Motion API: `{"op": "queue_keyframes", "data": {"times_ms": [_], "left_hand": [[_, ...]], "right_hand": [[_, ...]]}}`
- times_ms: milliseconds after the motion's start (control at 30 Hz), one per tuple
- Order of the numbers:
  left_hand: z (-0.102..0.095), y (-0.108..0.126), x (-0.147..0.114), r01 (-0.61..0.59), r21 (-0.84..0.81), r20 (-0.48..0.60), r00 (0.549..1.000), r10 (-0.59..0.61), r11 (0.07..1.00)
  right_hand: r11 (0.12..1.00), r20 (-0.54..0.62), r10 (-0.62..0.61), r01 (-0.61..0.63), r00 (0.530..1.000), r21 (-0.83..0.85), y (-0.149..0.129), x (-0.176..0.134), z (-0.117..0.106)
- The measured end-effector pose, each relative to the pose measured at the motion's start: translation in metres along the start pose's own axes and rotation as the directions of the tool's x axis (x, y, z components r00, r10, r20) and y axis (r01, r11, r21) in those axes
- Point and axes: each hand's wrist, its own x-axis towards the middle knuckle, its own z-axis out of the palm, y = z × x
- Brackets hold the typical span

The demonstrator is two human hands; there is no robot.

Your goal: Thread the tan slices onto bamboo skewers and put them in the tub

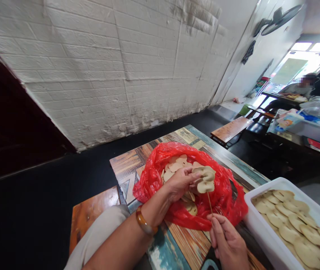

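My left hand (pixel 180 183), with a bracelet at the wrist, grips a folded flat beige food slice (pixel 207 175) between thumb and fingers. A thin wooden skewer (pixel 209 202) runs down from the slice's lower edge. Lower down, my right hand (pixel 229 240) pinches that skewer near its bottom end. Both hands are over or beside an open red plastic bag (pixel 152 174) on the table. More loose beige slices (pixel 176 164) lie inside the bag, partly hidden by my left hand and forearm.
At the right, a white plastic bin (pixel 261 236) holds overlapping beige slices (pixel 292 217), some apparently skewered. The patterned wooden table (pixel 128 163) stands near a white brick-look wall (pixel 148 56). Benches (pixel 231 129) and a seated person (pixel 297 88) are farther back.
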Motion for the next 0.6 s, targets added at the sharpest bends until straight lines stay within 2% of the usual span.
{"op": "queue_keyframes", "data": {"times_ms": [133,300,400,467,600], "left_hand": [[-0.0032,-0.0038,0.0030,-0.052,0.064,-0.038,0.998,0.054,0.997],[-0.0035,-0.0079,0.0062,-0.141,0.171,-0.145,0.975,0.167,0.975],[-0.0013,-0.0078,0.0055,-0.170,0.221,-0.164,0.964,0.208,0.960],[0.0001,-0.0069,0.0045,-0.163,0.205,-0.143,0.970,0.194,0.965],[0.0002,-0.0067,0.0042,-0.046,0.155,-0.114,0.991,0.064,0.987]], "right_hand": [[1.000,0.010,0.005,-0.004,1.000,-0.026,0.0024,0.0020,-0.0014],[0.980,-0.044,-0.108,0.099,0.993,-0.172,0.0004,0.0028,-0.0029],[0.965,-0.065,-0.145,0.126,0.987,-0.230,-0.0032,0.0039,-0.0046],[0.961,-0.034,-0.145,0.132,0.989,-0.243,-0.0054,0.0054,-0.0065],[0.954,-0.018,-0.157,0.147,0.987,-0.261,-0.0067,0.0083,-0.0099]]}}
